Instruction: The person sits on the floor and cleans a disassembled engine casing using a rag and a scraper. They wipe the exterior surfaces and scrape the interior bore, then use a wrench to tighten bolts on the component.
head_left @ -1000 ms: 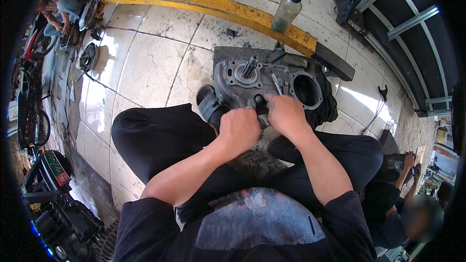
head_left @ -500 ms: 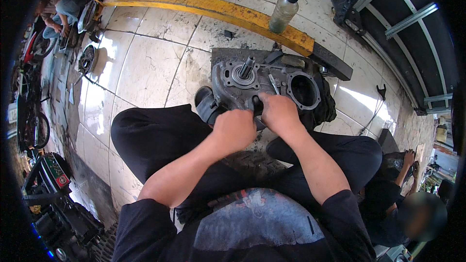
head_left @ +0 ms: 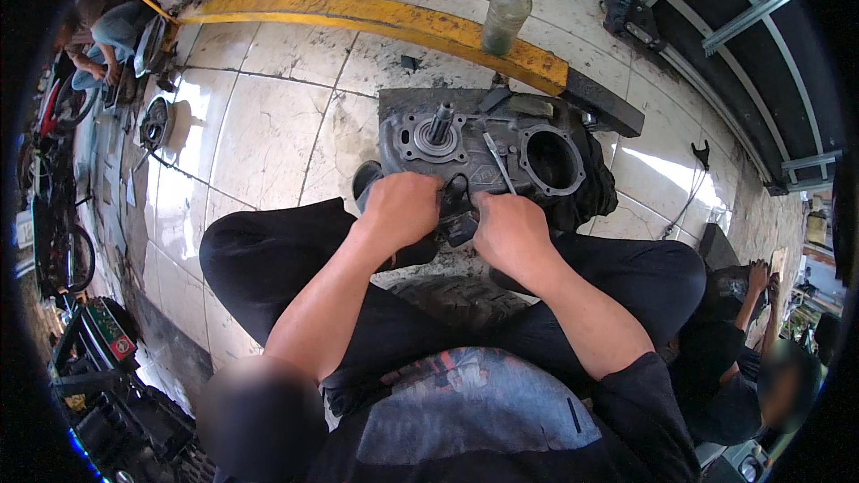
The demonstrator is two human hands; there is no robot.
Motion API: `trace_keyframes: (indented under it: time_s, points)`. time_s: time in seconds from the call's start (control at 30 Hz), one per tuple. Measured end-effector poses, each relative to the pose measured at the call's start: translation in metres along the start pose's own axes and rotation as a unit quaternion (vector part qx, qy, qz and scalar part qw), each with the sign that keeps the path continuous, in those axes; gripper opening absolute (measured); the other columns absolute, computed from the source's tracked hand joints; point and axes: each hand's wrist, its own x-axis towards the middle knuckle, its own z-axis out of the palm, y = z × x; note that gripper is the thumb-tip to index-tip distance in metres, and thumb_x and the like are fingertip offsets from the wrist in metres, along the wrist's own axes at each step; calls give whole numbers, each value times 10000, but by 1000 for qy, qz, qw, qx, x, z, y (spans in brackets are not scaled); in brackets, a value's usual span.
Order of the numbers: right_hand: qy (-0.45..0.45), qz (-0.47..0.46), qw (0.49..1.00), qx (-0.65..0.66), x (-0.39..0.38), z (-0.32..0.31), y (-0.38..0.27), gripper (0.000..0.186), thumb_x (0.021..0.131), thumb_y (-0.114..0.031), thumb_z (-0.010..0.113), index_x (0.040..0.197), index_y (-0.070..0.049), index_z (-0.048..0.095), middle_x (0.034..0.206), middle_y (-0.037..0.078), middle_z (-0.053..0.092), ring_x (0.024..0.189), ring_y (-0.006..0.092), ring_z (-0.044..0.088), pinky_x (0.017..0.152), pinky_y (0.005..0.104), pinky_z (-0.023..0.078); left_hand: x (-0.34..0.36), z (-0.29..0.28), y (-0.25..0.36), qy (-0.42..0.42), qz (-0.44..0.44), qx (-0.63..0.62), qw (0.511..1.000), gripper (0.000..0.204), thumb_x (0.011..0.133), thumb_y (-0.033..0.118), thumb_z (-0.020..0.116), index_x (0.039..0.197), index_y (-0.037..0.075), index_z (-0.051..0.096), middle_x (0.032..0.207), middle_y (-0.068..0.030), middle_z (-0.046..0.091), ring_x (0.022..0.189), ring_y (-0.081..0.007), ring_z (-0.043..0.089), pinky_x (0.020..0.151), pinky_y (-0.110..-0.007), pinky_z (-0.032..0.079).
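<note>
A grey metal housing [head_left: 470,161] lies in front of the person, apparently on a dark slab [head_left: 391,98] on the tiled floor [head_left: 268,130]. Its long axis runs left to right, roughly along the slab's far edge; the slab's far left corner shows past it. Near the left end, a splined shaft [head_left: 441,123] points upward, tipped slightly away from the person; at the right end, a round flanged opening [head_left: 551,161] faces up. Between these, a slim metal tool [head_left: 497,159] slants, its near end beside the right hand [head_left: 514,231]. The left hand [head_left: 403,207] is at the housing's near left edge. The hands are apart, fingers curled, a dark loop [head_left: 458,181] showing between them; whether either grip is clamped on anything, I cannot tell.
</note>
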Motion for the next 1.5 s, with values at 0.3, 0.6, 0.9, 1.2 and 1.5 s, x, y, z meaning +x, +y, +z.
trace_keyframes:
  time_s: [0.3, 0.6, 0.9, 1.2, 1.5]
  points:
    - [31, -4, 999, 26, 16, 5, 5, 213, 810, -88, 593, 991, -32, 691, 837, 228, 713, 846, 435, 705, 739, 537, 552, -17, -12, 5, -41, -10, -19, 999, 193, 881, 164, 596, 915, 13, 711, 856, -267, 699, 853, -468, 685, 775, -558, 546]
    - [52, 4, 999, 1, 24, 10, 12, 270, 785, -78, 606, 1028, -16, 704, 860, 225, 721, 840, 430, 707, 757, 527, 561, -19, -12, 19, -57, 16, -17, 998, 189, 859, 169, 616, 936, 24, 710, 855, -260, 705, 849, -461, 690, 789, -558, 545]
    - [34, -4, 999, -17, 17, 7, 9, 223, 809, -81, 601, 1001, -22, 698, 837, 222, 715, 829, 423, 708, 744, 529, 562, -12, -5, 17, -52, 12, 6, 999, 206, 868, 169, 591, 916, 7, 708, 854, -253, 714, 864, -455, 702, 790, -554, 552]
    - [25, -8, 999, 36, 9, 12, 13, 292, 825, -146, 590, 1052, -23, 725, 896, 232, 727, 888, 413, 714, 796, 523, 566, -7, -2, 16, -40, -29, -14, 999, 247, 899, 218, 592, 933, 3, 708, 893, -263, 715, 899, -470, 691, 829, -563, 541]
    - [42, 3, 997, 61, 5, 14, 3, 194, 784, -91, 630, 941, 5, 692, 858, 250, 709, 865, 448, 701, 799, 530, 559, -2, -11, 9, -39, -37, -20, 998, 296, 923, 254, 575, 932, 2, 731, 928, -258, 726, 910, -447, 707, 829, -534, 558]
